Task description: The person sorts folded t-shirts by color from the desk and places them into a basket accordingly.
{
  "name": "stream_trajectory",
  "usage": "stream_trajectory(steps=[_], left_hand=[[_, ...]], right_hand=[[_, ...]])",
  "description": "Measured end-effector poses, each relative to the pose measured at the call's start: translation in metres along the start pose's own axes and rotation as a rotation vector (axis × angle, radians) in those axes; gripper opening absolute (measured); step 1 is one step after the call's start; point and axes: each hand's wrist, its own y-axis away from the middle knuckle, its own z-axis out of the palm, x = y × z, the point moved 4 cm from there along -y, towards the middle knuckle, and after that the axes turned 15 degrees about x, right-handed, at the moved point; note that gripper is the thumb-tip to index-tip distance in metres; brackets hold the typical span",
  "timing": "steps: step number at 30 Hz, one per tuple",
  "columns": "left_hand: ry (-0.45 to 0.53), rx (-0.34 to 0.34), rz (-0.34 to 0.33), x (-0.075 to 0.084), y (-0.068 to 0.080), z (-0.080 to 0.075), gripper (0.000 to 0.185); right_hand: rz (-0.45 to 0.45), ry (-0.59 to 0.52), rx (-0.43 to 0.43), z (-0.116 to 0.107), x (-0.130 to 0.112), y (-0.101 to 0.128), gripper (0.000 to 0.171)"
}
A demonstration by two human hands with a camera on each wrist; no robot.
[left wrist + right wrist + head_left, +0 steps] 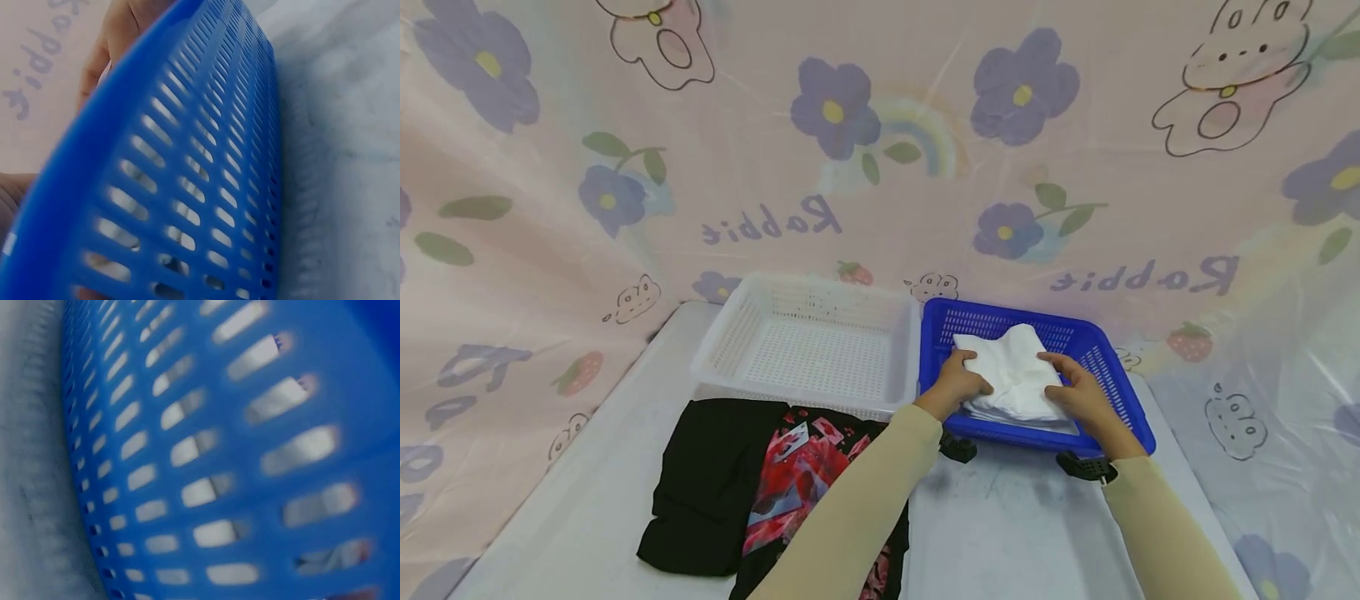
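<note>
- Table (1022, 533), white cover; rabbit-print sheet behind.
- Black and red garment (760, 487) spread flat, front left, apart from both baskets.
- White basket (808, 346), nothing inside.
- Blue basket (1120, 383) beside it, holding folded white cloth (1011, 375).
- Left hand (958, 383) and right hand (1078, 387) flat on cloth's sides, fingers relaxed, likely steadying the fold.

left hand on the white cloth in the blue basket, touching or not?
Touching. The head view shows the left hand lying on the folded white cloth inside the blue basket, no gap visible.
</note>
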Motion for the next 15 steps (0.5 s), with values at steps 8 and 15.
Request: stream_trajectory(steps=[8, 15], left_hand=[[-0.071, -0.017, -0.068, -0.004, -0.006, 0.006, 0.072], [-0.116, 0.037, -0.08, -0.006, -0.007, 0.004, 0.072]], right_hand=[[0.134, 0.056, -0.095, 0.002, 0.009, -0.001, 0.071], [0.158, 0.099, -0.138, 0.008, 0.011, -0.001, 0.07]])
